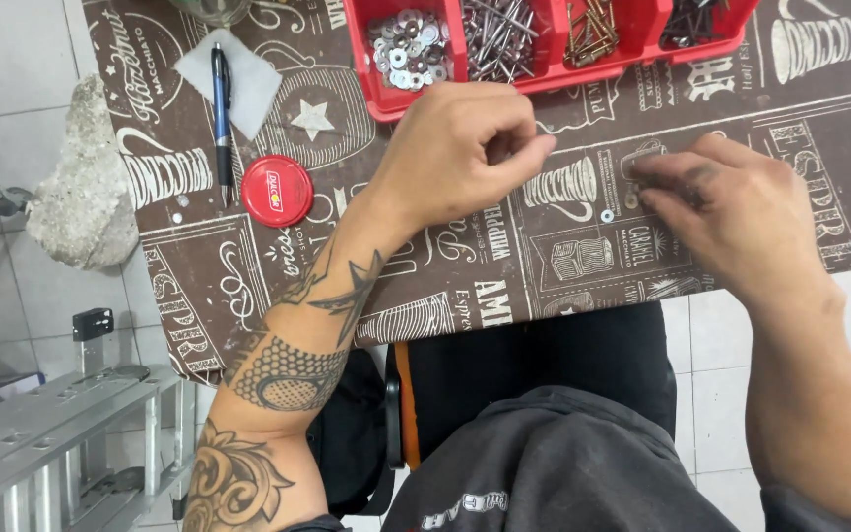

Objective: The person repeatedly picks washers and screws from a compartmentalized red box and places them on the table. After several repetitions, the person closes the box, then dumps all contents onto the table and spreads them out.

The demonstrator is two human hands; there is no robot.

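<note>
My left hand hovers over the brown printed tablecloth, fingers curled with the thumb and forefinger pinched together; whether something small sits between them cannot be seen. My right hand rests on the cloth to the right, its fingertips pressing on a small grey metal piece. A loose washer lies on the cloth between the two hands. Just beyond my left hand stands a red compartment tray holding washers, nails, brass screws and dark screws.
A blue pen lies on a white paper square at the left, with a red round lid beside it. A rough stone sits on the floor, and a metal ladder lies at lower left.
</note>
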